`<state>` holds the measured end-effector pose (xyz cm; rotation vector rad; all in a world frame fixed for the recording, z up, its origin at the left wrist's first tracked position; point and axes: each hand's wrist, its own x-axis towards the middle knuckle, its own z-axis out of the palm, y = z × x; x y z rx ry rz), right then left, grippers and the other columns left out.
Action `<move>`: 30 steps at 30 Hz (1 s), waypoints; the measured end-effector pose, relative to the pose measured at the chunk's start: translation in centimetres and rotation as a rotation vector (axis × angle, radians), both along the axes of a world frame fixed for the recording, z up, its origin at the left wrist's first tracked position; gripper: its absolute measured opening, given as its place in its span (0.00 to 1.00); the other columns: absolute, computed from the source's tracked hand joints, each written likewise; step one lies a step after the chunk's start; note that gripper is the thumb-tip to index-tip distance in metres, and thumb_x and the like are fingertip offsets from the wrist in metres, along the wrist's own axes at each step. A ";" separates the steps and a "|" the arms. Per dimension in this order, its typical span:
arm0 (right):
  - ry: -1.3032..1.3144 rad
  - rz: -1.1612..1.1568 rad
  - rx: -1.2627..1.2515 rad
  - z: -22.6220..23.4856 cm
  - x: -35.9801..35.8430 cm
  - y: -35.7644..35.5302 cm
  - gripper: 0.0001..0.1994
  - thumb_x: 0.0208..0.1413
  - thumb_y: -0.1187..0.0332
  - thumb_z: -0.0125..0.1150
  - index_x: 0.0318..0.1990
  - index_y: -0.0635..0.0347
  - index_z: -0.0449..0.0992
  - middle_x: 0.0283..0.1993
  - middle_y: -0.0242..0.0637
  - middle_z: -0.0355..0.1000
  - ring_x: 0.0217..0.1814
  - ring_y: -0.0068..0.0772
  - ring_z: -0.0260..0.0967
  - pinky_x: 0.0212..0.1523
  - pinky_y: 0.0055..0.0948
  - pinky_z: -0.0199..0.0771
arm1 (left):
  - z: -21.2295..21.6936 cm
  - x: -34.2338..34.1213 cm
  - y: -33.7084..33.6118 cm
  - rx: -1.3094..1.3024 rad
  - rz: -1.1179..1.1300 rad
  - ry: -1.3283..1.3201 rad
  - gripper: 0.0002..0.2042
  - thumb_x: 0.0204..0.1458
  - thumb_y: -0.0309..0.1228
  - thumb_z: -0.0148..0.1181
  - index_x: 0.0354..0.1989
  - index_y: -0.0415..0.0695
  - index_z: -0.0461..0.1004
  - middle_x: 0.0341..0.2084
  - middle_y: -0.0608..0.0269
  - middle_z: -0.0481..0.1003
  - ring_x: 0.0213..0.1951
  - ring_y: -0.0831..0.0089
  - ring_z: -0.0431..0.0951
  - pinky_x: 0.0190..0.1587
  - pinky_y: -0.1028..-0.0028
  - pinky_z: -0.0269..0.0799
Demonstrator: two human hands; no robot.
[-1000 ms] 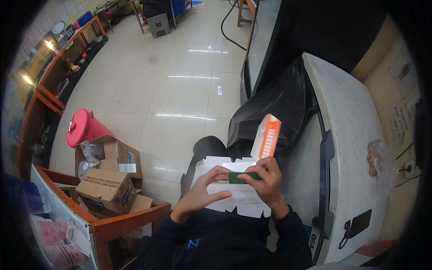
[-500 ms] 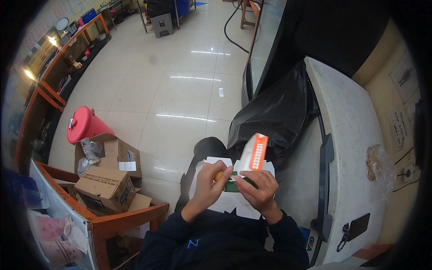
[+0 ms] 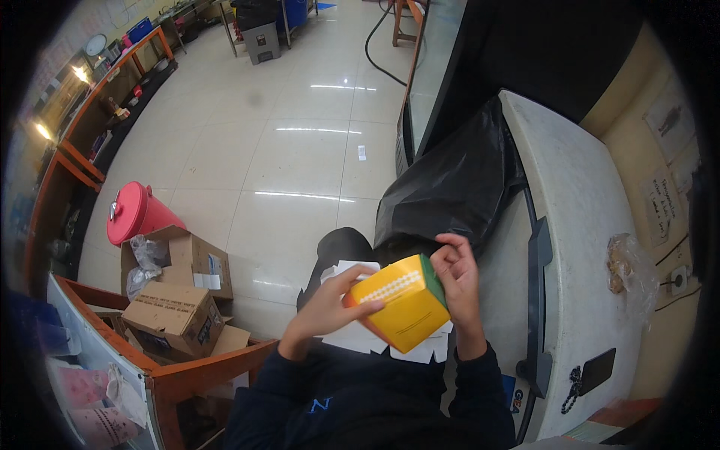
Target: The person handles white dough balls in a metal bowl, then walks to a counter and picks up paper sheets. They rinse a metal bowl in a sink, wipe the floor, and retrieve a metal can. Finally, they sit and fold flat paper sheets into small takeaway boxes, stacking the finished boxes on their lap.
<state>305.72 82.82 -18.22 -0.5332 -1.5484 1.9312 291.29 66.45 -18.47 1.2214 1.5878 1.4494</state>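
A yellow folding carton (image 3: 405, 307) with a green end panel is held tilted above my lap. My left hand (image 3: 330, 304) grips its left side, with the thumb across the front face and the other fingers behind. My right hand (image 3: 459, 281) is at the green end on the right, its fingers bent and pressed against the upper edge. Flat white carton blanks (image 3: 352, 336) lie on my lap under the box and are partly hidden by it.
A black plastic sheet (image 3: 450, 180) hangs beside a white freezer-like counter (image 3: 570, 172) on the right, with a black phone (image 3: 598, 373) on top. Cardboard boxes (image 3: 169, 311), a red lidded bucket (image 3: 142, 214) and an orange-framed table (image 3: 202, 367) stand at left.
The carton has turned from its white and orange side to its yellow face and now appears as a full box. My right hand has moved up along its green end.
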 end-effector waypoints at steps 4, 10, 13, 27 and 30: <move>-0.251 -0.600 0.922 0.8 -0.4 -0.8 0.17 0.46 0.77 0.63 0.46 0.58 0.69 0.43 0.38 0.69 0.46 0.35 0.65 0.46 0.29 0.65 | -0.7 -1.2 -0.4 -0.088 0.036 -0.368 0.15 0.50 0.32 0.63 0.42 0.35 0.71 0.34 0.62 0.75 0.36 0.79 0.74 0.42 0.79 0.68; -0.274 -0.158 1.352 -0.3 -0.3 -5.6 0.20 0.41 0.73 0.68 0.45 0.59 0.71 0.47 0.39 0.68 0.54 0.42 0.64 0.53 0.35 0.67 | -2.0 1.0 1.4 0.072 0.167 -0.565 0.14 0.52 0.26 0.59 0.45 0.33 0.68 0.37 0.58 0.75 0.40 0.78 0.75 0.44 0.80 0.71; -0.188 -0.284 1.253 -1.6 0.1 -4.9 0.17 0.41 0.74 0.68 0.41 0.61 0.72 0.45 0.39 0.70 0.50 0.42 0.68 0.52 0.33 0.70 | -1.8 1.3 1.6 0.122 0.233 -0.501 0.13 0.52 0.25 0.59 0.44 0.33 0.69 0.36 0.57 0.76 0.40 0.76 0.76 0.42 0.79 0.71; -0.058 -0.309 0.779 -1.8 -1.0 -4.2 0.06 0.43 0.78 0.65 0.30 0.62 0.75 0.31 0.39 0.70 0.36 0.37 0.70 0.41 0.31 0.72 | -1.8 4.2 1.7 0.183 0.407 0.465 0.07 0.46 0.19 0.58 0.35 0.34 0.73 0.34 0.52 0.72 0.38 0.57 0.75 0.38 0.69 0.69; -0.033 -0.294 0.763 -2.7 -0.7 -4.2 0.07 0.43 0.78 0.65 0.32 0.62 0.75 0.32 0.39 0.70 0.36 0.39 0.71 0.46 0.34 0.72 | -1.7 3.7 1.4 0.127 0.352 0.192 0.08 0.48 0.20 0.58 0.37 0.34 0.74 0.34 0.53 0.73 0.39 0.58 0.75 0.39 0.70 0.69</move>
